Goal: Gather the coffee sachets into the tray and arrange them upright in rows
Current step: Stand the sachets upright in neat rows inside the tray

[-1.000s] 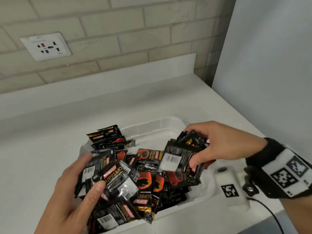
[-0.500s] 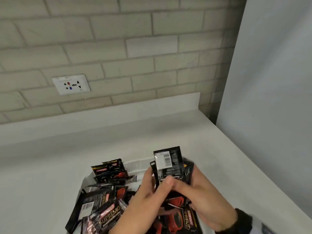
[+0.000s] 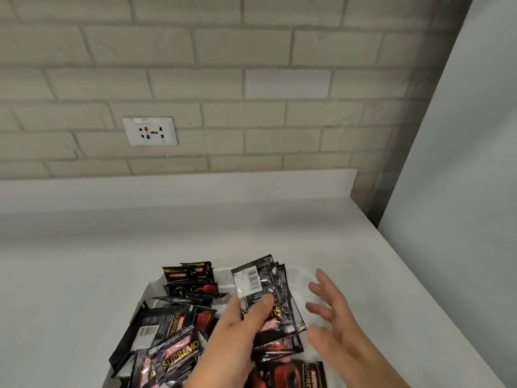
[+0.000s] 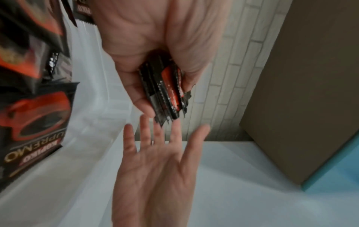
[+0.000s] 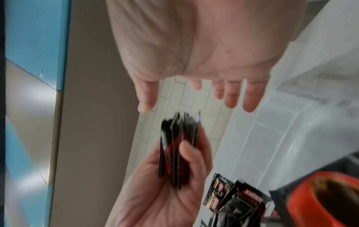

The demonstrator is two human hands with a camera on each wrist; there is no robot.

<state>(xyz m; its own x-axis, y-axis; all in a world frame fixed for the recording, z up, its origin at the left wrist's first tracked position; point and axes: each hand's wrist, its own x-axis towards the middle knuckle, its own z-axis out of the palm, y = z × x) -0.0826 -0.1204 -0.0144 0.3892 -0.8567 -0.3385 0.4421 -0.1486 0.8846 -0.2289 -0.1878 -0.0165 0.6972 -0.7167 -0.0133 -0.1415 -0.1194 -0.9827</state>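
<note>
My left hand point(image 3: 246, 317) grips a stack of black and red coffee sachets point(image 3: 263, 287), held upright above the clear plastic tray point(image 3: 152, 288). The same stack point(image 4: 165, 92) shows edge-on between thumb and fingers in the left wrist view, and again point(image 5: 177, 147) in the right wrist view. My right hand point(image 3: 327, 306) hovers just right of the stack with fingers spread, touching nothing. Loose sachets point(image 3: 170, 343) lie in a jumbled heap in the tray's left and near parts. A few sachets point(image 3: 193, 278) lean at the tray's far left corner.
The tray sits on a white counter point(image 3: 84, 275) that ends at a brick wall point(image 3: 251, 79) with a socket plate point(image 3: 151, 131). A grey panel point(image 3: 461, 163) stands on the right. The counter's right edge point(image 3: 447, 312) runs diagonally near my right hand.
The right hand let go of the stack and opened, moving off to the right. The left hand now holds the stack alone. The head view tilted up towards the wall.
</note>
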